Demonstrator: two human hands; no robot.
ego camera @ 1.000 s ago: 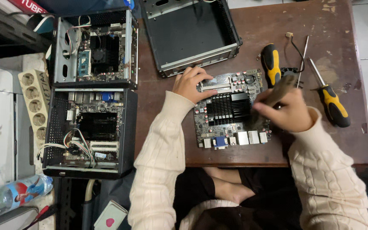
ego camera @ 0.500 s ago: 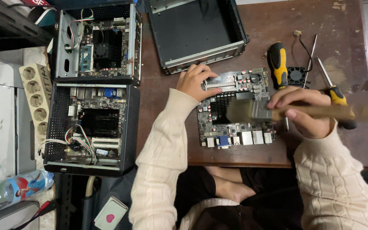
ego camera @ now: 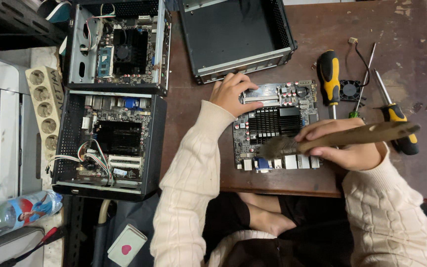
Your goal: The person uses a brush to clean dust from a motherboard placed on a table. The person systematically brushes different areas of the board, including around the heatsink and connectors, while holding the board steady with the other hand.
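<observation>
A grey motherboard [ego camera: 268,106] with a black finned heatsink lies flat on the brown table [ego camera: 411,44]. My left hand [ego camera: 231,94] rests on its upper left corner, fingers pressing the board. My right hand [ego camera: 344,146] grips a wooden-handled brush [ego camera: 366,134]. The brush's dark bristles touch the board's lower middle, just above the rear ports.
An empty black case [ego camera: 238,34] sits behind the board. Two open small computers [ego camera: 119,44] [ego camera: 107,141] stand at the left. Two yellow-and-black screwdrivers [ego camera: 329,79] [ego camera: 396,118] and a small fan [ego camera: 350,90] lie right of the board. A power strip [ego camera: 45,109] and a bottle [ego camera: 21,210] lie far left.
My right hand has swung the brush from steeply tilted to nearly level. Its bristles have moved from the board's right side to its lower middle. My left hand has stayed put.
</observation>
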